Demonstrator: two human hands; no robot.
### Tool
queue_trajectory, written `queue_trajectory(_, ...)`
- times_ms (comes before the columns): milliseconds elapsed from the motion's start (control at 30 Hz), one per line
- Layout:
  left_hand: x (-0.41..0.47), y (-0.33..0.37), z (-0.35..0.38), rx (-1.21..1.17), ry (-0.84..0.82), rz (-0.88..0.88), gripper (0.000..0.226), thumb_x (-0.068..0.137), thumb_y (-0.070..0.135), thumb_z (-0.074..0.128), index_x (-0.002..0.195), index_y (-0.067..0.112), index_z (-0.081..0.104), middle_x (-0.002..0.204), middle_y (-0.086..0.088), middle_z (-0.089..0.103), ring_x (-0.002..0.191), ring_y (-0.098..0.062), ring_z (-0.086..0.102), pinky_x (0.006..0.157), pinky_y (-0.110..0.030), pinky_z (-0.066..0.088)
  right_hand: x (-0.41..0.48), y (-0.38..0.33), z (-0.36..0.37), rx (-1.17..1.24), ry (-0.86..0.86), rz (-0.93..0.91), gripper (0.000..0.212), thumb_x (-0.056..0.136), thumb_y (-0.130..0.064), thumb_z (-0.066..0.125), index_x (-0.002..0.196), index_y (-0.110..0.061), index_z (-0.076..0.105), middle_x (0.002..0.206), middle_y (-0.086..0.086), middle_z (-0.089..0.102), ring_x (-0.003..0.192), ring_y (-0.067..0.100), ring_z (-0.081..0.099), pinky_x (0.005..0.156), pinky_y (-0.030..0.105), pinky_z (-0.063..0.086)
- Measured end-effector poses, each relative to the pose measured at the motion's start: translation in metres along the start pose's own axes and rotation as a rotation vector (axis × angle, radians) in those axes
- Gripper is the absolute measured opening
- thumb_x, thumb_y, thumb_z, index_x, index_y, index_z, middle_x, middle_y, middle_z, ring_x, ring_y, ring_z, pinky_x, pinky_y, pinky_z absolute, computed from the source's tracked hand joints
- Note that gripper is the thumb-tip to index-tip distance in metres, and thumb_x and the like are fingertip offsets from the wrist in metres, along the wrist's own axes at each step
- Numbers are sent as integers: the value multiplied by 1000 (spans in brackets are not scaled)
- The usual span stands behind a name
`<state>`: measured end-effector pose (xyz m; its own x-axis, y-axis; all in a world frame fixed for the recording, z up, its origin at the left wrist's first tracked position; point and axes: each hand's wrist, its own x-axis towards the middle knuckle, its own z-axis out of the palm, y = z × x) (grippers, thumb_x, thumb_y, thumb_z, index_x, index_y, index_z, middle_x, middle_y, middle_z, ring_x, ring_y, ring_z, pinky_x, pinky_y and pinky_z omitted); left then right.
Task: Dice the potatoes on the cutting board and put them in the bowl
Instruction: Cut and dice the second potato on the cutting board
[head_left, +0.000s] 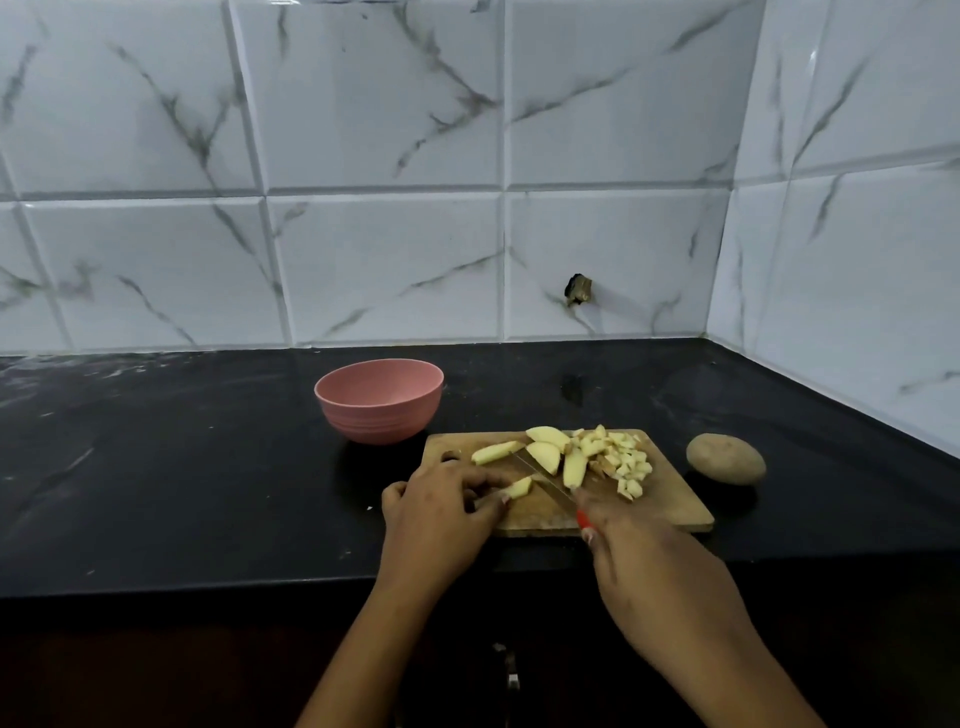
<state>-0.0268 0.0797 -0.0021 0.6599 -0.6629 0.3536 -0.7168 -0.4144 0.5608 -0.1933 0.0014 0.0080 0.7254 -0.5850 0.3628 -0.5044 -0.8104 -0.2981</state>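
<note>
A wooden cutting board (670, 501) lies on the black counter. On it are several pale potato wedges (545, 447) and a heap of diced potato (626, 462) at its right. My left hand (447, 501) pinches one potato wedge (519, 487) on the board's near left. My right hand (644, 566) grips a red-handled knife (545, 480), its blade lying across the board beside that wedge. A pink bowl (379, 402) stands behind the board's left corner; its inside is hidden from here.
A whole unpeeled potato (726, 458) lies on the counter right of the board. The tiled wall (467, 182) runs behind and meets a side wall at the right. The counter's front edge (208, 584) runs below my hands.
</note>
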Motion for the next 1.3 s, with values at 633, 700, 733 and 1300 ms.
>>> queue_trajectory(633, -5, -1, -1, -12, 49, 9, 13, 89, 46, 59, 99, 41, 64, 90, 21, 53, 99, -3, 46, 98, -35, 28, 4, 5, 2, -255, -23, -37, 65, 100, -20, 44, 151, -42, 10, 98, -10, 58, 73, 7, 52, 55, 22, 39)
queue_trajectory(700, -5, 0, -2, -17, 54, 3, 12, 88, 47, 60, 97, 40, 64, 89, 20, 54, 97, -3, 47, 96, -34, 29, 2, 7, 1, -243, -18, -27, 67, 100, -21, 44, 151, -43, 6, 102, -10, 57, 77, 7, 54, 58, 23, 41)
queue_trajectory(733, -5, 0, -2, -21, 54, -1, 11, 88, 47, 60, 96, 39, 64, 88, 20, 53, 95, -3, 46, 95, -33, 29, 0, 6, 1, -231, -21, -29, 68, 100, -22, 44, 151, -43, 4, 104, -10, 57, 79, 7, 55, 58, 23, 40)
queue_trajectory(1300, -6, -5, -4, -143, 17, -25, 11, 86, 36, 66, 97, 38, 69, 90, 20, 58, 99, -6, 53, 98, -38, 42, 7, -15, 5, -173, -59, -22, 61, 101, -24, 41, 150, -43, 10, 105, -8, 59, 88, 10, 57, 70, 27, 50)
